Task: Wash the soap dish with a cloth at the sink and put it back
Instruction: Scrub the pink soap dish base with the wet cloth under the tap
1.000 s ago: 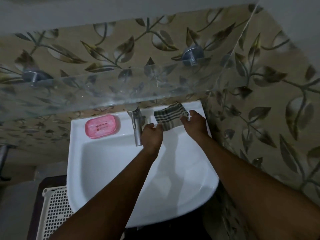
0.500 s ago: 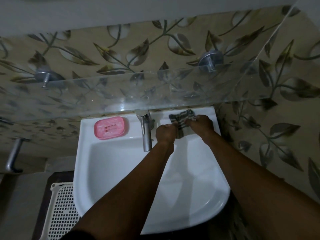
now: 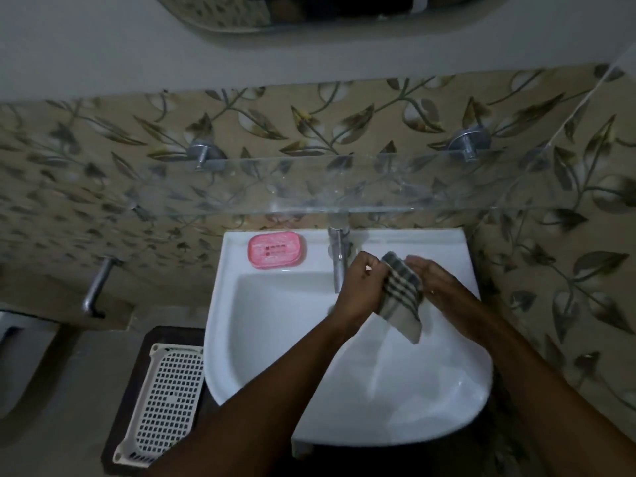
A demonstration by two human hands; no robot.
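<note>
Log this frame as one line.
left hand: grips cloth | right hand: open, beside cloth | soap dish: on sink ledge, untouched

- The wall (image 3: 344, 118) behind is tiled in beige with a dark leaf-and-vine pattern; above the tiles it is plain grey.
- A clear glass shelf (image 3: 344, 187) runs across the tiles on two metal brackets (image 3: 468, 142).
- The lower edge of an oval mirror (image 3: 309, 12) shows at the top.
- A white perforated plastic basket (image 3: 165, 404) lies on a dark stand at lower left.
- A metal pipe (image 3: 98, 287) juts from the left wall.
- The light is dim.
</note>
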